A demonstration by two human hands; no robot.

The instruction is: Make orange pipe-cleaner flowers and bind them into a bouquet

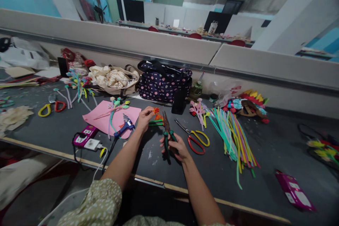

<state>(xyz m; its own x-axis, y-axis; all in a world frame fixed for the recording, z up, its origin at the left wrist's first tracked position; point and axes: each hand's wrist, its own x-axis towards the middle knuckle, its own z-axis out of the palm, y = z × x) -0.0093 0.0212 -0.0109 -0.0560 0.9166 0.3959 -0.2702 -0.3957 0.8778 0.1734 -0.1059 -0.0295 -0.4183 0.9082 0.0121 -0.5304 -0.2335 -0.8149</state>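
My left hand [145, 119] pinches a small orange fuzzy flower piece [156, 111] between thumb and fingertips. In my right hand [178, 148] I grip long-nose pliers [166, 127] with dark green handles, their jaws pointing up and away from me. The jaw tips are a short way right of the orange piece, apart from it. Another bit of orange and some green pipe cleaners [156, 123] lie on the table between my hands. To the right of the pliers rest scissors [194, 137] with one red and one yellow handle.
A blue glue gun [124, 129] lies on a pink sheet [99, 113], beside a purple power strip [86, 137]. Bundled coloured pipe cleaners [235, 137] spread at right. A phone [179, 102] leans on a dotted bag [165, 83]. More scissors [51, 107] lie left; a purple box [294, 190] sits right.
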